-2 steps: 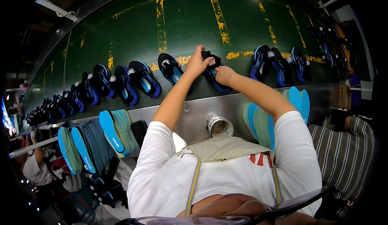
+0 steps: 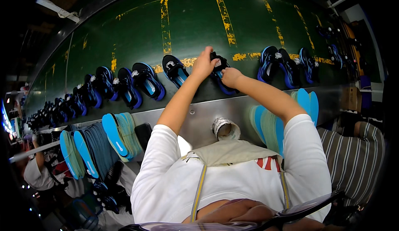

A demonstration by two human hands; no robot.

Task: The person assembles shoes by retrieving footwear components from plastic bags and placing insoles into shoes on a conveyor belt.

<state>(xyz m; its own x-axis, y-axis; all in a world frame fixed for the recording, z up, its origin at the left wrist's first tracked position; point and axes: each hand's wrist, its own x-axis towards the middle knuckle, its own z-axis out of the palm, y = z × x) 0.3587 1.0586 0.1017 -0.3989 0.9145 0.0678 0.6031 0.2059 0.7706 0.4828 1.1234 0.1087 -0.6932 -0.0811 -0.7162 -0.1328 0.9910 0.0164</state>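
Observation:
A black sneaker with blue sole and lining lies on the green conveyor belt in front of me. My left hand is at its left side, thumb against the black upper near a small white tag. My right hand is closed at the shoe's opening, its fingertips bent over the edge and partly hidden. Just left of my left hand lies another black and blue sneaker, its blue insole showing.
Rows of similar sneakers line the belt's near edge on both sides. Stacks of blue-topped insoles stand along the metal ledge. A dark phone-like object and a round can are near my body. People sit at both sides.
The fingers of my left hand have shifted slightly to the right over the shoe. My right hand stays at the shoe's opening.

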